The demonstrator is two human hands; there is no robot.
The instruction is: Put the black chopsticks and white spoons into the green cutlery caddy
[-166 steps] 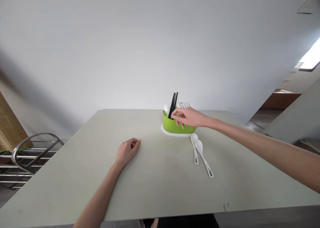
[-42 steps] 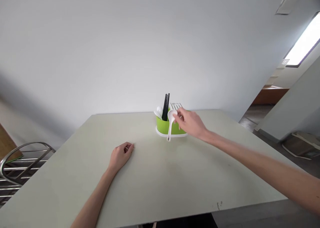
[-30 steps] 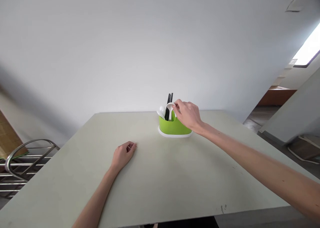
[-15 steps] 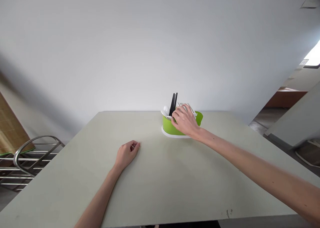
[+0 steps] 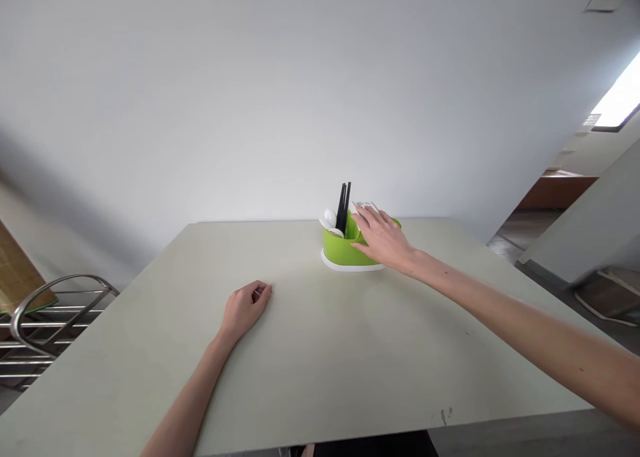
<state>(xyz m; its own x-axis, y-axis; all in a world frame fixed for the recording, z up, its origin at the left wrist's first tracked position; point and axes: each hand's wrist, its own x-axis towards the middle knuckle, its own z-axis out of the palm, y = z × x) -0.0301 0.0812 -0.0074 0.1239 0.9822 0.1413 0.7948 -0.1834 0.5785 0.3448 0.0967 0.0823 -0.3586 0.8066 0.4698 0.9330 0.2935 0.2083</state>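
A green utensil holder (image 5: 345,251) with a white base stands near the table's back edge. Several black chopsticks (image 5: 343,210) lean upright in it, and several white spoons (image 5: 331,222) fill its left end. My right hand (image 5: 383,237) is over the holder's right part with fingers stretched and apart, hiding much of that side. Behind its fingers a white piece (image 5: 367,207) shows in part; I cannot tell whether they touch it. My left hand (image 5: 246,307) rests on the table, left of the holder, its fingers curled in with nothing visible in them.
The pale table (image 5: 300,377) meets a white wall (image 5: 280,110) at the back. A metal rack (image 5: 55,317) stands beyond the left edge. On the right lies an opening (image 5: 540,210) to another area. Dark marks (image 5: 445,415) show near the front edge.
My right hand has shifted slightly right, off the chopsticks and spoons, and its fingers have straightened and spread. My left hand stays curled on the table. The view has turned slightly.
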